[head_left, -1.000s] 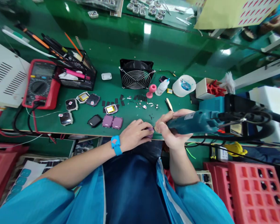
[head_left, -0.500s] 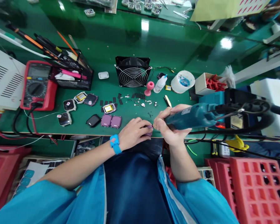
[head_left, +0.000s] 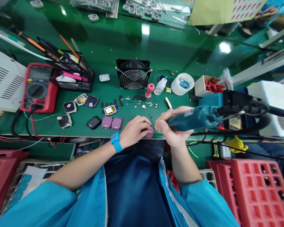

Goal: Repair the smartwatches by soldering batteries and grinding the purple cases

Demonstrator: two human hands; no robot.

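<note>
My right hand [head_left: 171, 126] wraps round a teal electric screwdriver [head_left: 191, 119], held nearly level with its cable running off to the right. The tool's tip points left, by a purple watch case [head_left: 149, 133] at the table's front edge. Fingers of my left hand [head_left: 137, 130] grip that case and cover part of it. Two more purple watch cases [head_left: 111, 123] lie side by side to the left, beside a black watch case [head_left: 94, 122]. Tiny dark screws [head_left: 151, 116] are scattered just beyond my hands.
A small fan [head_left: 133, 74] stands at the back, near a pink holder [head_left: 149, 90], a white bottle [head_left: 160, 85] and a white tub [head_left: 182, 84]. At left are a red multimeter [head_left: 38, 87] and a pen holder [head_left: 81, 82]. Red foam trays [head_left: 262, 195] sit below right.
My left fingers have shifted slightly on the purple case, and more of it shows. The screwdriver stays almost in place. The whole view has moved a little.
</note>
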